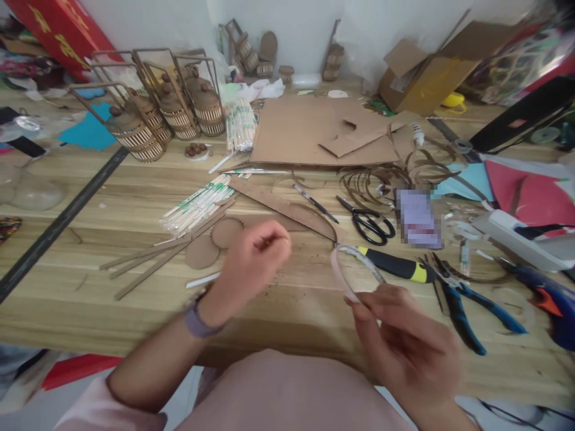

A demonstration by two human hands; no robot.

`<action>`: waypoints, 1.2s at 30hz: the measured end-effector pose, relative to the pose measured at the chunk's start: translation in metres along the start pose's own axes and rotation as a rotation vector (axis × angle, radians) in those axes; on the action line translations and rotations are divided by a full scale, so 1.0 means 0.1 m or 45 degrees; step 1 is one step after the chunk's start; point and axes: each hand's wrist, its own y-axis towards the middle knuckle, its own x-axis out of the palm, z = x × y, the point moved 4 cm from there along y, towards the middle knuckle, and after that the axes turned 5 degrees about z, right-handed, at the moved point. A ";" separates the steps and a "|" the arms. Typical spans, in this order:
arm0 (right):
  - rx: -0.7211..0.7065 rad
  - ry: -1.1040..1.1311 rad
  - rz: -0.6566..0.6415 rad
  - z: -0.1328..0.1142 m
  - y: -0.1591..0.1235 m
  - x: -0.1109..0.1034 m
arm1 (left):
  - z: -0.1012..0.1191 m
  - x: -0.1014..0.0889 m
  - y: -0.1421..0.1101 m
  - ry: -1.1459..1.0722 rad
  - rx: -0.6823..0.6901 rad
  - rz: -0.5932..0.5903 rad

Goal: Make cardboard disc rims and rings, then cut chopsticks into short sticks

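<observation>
My right hand pinches a thin pale strip bent into a loop between thumb and fingers, held above the table's right half. My left hand is raised with its fingers curled together; what they hold, if anything, is too small to make out. Under and beside it lie round cardboard discs, one with a notched rim, and several narrow cardboard strips. Near the loop are a yellow-and-black utility knife, black scissors and blue-handled pliers.
Several lantern-shaped cardboard models stand at the back left. Bundles of wrapped chopsticks lie near a large cardboard sheet. A pen, curled cardboard strips, a pixelated purple item and a glue gun are about.
</observation>
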 end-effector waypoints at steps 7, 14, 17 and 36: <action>0.146 0.022 0.187 0.24 -0.10 0.14 | 0.07 -0.07 -0.01 0.181 0.130 -0.207; 0.246 -0.105 0.285 0.28 -0.13 0.22 | 0.09 0.05 -0.16 0.472 0.347 -0.215; 0.018 -0.188 0.060 0.29 -0.10 0.31 | 0.08 0.07 -0.20 0.529 0.409 -0.289; 1.047 0.796 0.273 0.46 -0.10 0.45 | 0.16 0.18 -0.43 0.689 1.066 0.104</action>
